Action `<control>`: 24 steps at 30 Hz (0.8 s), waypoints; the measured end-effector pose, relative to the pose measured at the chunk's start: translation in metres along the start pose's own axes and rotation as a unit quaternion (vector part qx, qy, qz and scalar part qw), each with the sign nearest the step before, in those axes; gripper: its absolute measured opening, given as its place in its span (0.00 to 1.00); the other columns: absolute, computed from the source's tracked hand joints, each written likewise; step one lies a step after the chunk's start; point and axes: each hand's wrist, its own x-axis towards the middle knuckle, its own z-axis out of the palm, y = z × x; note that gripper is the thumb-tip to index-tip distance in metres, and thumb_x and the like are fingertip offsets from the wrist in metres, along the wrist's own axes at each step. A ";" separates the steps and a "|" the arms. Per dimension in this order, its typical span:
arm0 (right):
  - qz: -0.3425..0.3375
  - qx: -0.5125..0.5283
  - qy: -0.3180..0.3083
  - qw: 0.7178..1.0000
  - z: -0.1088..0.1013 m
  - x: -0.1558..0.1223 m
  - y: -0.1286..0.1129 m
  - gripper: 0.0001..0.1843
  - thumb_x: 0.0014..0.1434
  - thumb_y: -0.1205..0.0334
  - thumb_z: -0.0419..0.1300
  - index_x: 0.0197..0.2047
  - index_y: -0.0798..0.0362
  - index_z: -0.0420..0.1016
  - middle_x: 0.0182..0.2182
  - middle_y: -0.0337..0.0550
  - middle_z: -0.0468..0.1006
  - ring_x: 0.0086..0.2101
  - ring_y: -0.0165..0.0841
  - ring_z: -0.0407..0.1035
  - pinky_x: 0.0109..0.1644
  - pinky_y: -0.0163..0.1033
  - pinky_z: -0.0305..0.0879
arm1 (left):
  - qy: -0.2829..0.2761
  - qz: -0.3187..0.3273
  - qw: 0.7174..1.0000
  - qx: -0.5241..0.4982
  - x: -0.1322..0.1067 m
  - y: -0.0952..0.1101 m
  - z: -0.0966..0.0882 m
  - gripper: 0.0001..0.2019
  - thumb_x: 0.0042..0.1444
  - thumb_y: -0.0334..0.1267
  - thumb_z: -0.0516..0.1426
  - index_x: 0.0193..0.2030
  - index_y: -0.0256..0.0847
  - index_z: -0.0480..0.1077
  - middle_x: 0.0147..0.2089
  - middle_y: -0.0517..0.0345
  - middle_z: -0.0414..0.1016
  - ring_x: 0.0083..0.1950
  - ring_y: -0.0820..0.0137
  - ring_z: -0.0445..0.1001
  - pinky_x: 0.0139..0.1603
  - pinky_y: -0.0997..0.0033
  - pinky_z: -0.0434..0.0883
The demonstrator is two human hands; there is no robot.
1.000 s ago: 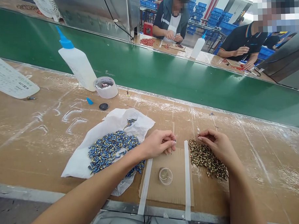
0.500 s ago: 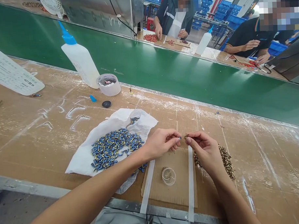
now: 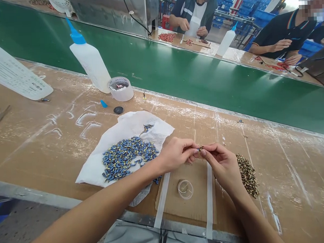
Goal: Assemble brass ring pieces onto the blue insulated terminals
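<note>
My left hand (image 3: 178, 154) pinches a small blue piece (image 3: 198, 149), closed at the fingertips. Opposite it, my right hand (image 3: 219, 160) is closed on a tiny brown-and-gold piece (image 3: 201, 147). The two pieces meet between my fingertips, and their exact shapes are too small to make out. Left of my hands, many blue-and-yellow pieces (image 3: 121, 160) lie on a white paper sheet (image 3: 91, 166). A pile of brown-and-gold pieces (image 3: 247, 175) sits beside my right wrist. Below my hands, a small clear cup (image 3: 185, 189) stands on a taped cardboard pad (image 3: 186, 211).
Behind the sheet stand a blue-tipped glue bottle (image 3: 92, 67) and a tape roll (image 3: 121, 89). A larger white bottle (image 3: 17, 73) lies at left. A black cap (image 3: 118, 110) and blue cap (image 3: 103, 103) rest nearby. Across the green belt (image 3: 176, 71), two people handle red pieces.
My hands have come together, so the blue piece and the brown-and-gold piece, apart before, now meet. The whole view has shifted slightly.
</note>
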 end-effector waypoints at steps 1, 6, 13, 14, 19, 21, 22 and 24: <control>-0.003 0.000 -0.004 1.000 0.000 0.000 0.000 0.09 0.60 0.55 0.64 0.38 0.52 0.76 0.35 0.43 0.79 0.37 0.35 0.74 0.43 0.41 0.75 | 0.010 0.014 0.999 0.045 0.000 0.002 -0.001 0.08 0.63 0.33 0.54 0.40 0.35 0.74 0.28 0.59 0.74 0.29 0.73 0.75 0.32 0.74 0.72; -0.024 -0.035 -0.004 0.999 0.002 -0.003 0.003 0.07 0.61 0.57 0.63 0.37 0.51 0.75 0.34 0.42 0.76 0.36 0.34 0.71 0.42 0.40 0.71 | 0.051 0.099 0.954 0.278 -0.003 0.007 -0.002 0.07 0.63 0.31 0.55 0.37 0.35 0.75 0.34 0.53 0.78 0.37 0.66 0.76 0.38 0.70 0.68; 0.006 -0.032 -0.016 0.999 0.006 -0.004 0.001 0.08 0.60 0.56 0.63 0.34 0.52 0.74 0.30 0.41 0.75 0.33 0.33 0.70 0.39 0.38 0.69 | 0.038 0.112 0.874 0.472 -0.009 0.005 0.004 0.08 0.65 0.30 0.50 0.38 0.35 0.70 0.37 0.52 0.76 0.36 0.63 0.75 0.34 0.68 0.66; 0.010 -0.032 -0.022 0.999 0.005 -0.004 0.002 0.08 0.60 0.56 0.63 0.34 0.52 0.74 0.30 0.41 0.75 0.33 0.33 0.70 0.39 0.38 0.69 | 0.033 0.110 0.867 0.485 -0.009 0.005 0.004 0.08 0.65 0.29 0.50 0.38 0.35 0.70 0.36 0.52 0.76 0.35 0.62 0.75 0.34 0.68 0.66; 0.051 0.015 -0.055 0.997 0.002 -0.001 0.007 0.09 0.58 0.56 0.66 0.33 0.53 0.75 0.32 0.42 0.75 0.34 0.32 0.69 0.38 0.36 0.67 | 0.019 0.096 0.865 0.492 -0.010 0.006 0.007 0.08 0.61 0.25 0.50 0.38 0.35 0.69 0.37 0.52 0.76 0.34 0.64 0.75 0.32 0.68 0.66; 0.068 0.055 -0.056 0.995 0.002 -0.001 0.009 0.09 0.57 0.57 0.67 0.33 0.53 0.74 0.31 0.41 0.74 0.33 0.30 0.67 0.36 0.35 0.66 | 0.029 0.093 0.872 0.481 -0.011 0.006 0.009 0.08 0.60 0.25 0.50 0.38 0.36 0.69 0.37 0.53 0.77 0.35 0.65 0.75 0.33 0.69 0.67; 0.075 0.074 -0.054 0.993 0.003 -0.001 0.009 0.09 0.57 0.57 0.67 0.32 0.53 0.74 0.31 0.40 0.74 0.31 0.29 0.67 0.35 0.34 0.66 | 0.036 0.090 0.874 0.476 -0.011 0.007 0.009 0.08 0.60 0.25 0.50 0.38 0.36 0.69 0.37 0.53 0.77 0.35 0.65 0.75 0.33 0.69 0.67; 0.081 0.106 -0.046 0.990 0.005 -0.002 0.009 0.09 0.57 0.58 0.67 0.32 0.53 0.73 0.29 0.38 0.72 0.30 0.28 0.66 0.35 0.34 0.65 | 0.048 0.083 0.879 0.468 -0.013 0.008 0.011 0.08 0.59 0.25 0.50 0.39 0.36 0.69 0.37 0.54 0.77 0.36 0.65 0.76 0.33 0.70 0.67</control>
